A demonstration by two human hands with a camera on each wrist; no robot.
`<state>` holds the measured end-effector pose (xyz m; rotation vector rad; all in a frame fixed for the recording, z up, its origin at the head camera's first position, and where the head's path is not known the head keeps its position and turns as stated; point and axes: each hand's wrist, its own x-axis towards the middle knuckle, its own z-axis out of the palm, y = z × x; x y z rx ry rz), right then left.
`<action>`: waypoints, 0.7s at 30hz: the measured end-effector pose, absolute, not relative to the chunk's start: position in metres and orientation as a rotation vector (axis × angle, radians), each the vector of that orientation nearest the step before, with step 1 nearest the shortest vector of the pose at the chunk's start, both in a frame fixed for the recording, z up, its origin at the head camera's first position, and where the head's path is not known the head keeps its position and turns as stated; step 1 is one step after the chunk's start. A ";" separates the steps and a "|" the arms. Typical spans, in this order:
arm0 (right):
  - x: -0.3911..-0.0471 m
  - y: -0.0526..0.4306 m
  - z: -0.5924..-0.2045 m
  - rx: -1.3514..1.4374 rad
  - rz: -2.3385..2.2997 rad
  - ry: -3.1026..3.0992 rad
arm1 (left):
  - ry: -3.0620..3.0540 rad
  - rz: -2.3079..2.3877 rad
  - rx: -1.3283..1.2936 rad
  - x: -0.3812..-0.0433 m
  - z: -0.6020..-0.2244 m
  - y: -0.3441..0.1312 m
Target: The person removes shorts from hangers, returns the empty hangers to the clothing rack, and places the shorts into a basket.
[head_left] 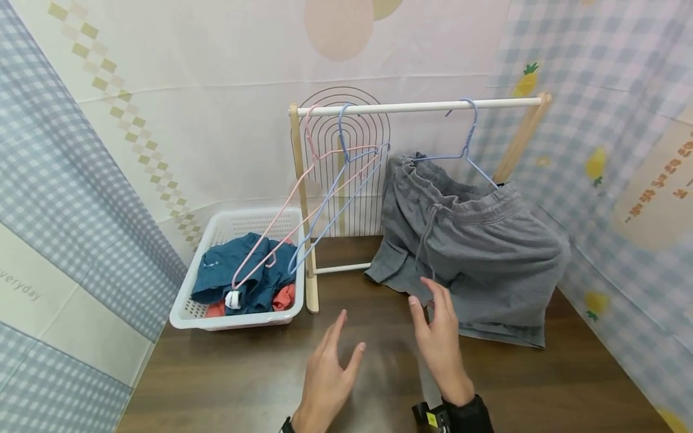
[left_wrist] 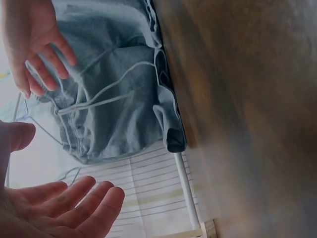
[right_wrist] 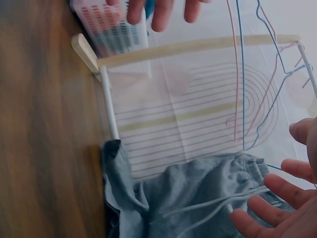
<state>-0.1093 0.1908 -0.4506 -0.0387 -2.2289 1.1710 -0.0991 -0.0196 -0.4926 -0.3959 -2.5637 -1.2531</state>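
Note:
Grey drawstring shorts [head_left: 471,252] hang from a blue hanger [head_left: 468,135] at the right end of a rack's white rail [head_left: 411,107]. My right hand [head_left: 441,340] is just in front of the shorts, fingers extended, holding nothing; in the head view its fingertips overlap their lower left part. My left hand [head_left: 328,370] is over the table, fingers spread and holding nothing. Both hands also show in the left wrist view, with the shorts [left_wrist: 109,84] beyond them. At the rail's left end hang a pink hanger [head_left: 295,189] and another blue hanger [head_left: 340,180], both bare.
Left of the rack stands a white plastic basket [head_left: 181,307] holding dark teal clothing [head_left: 222,270] and some coral cloth [head_left: 284,297]. The rack's wooden left post [head_left: 303,198] stands beside the basket. Printed curtains [head_left: 216,138] enclose the brown table [head_left: 216,373].

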 end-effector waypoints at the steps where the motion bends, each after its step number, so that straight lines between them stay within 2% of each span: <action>1: -0.110 0.192 -0.450 -0.041 1.165 -2.221 | -2.574 -1.265 -0.397 -0.098 -0.493 -0.019; 21: -0.122 0.218 -0.424 -0.071 1.060 -2.074 | -2.604 -1.381 -0.476 -0.097 -0.490 0.001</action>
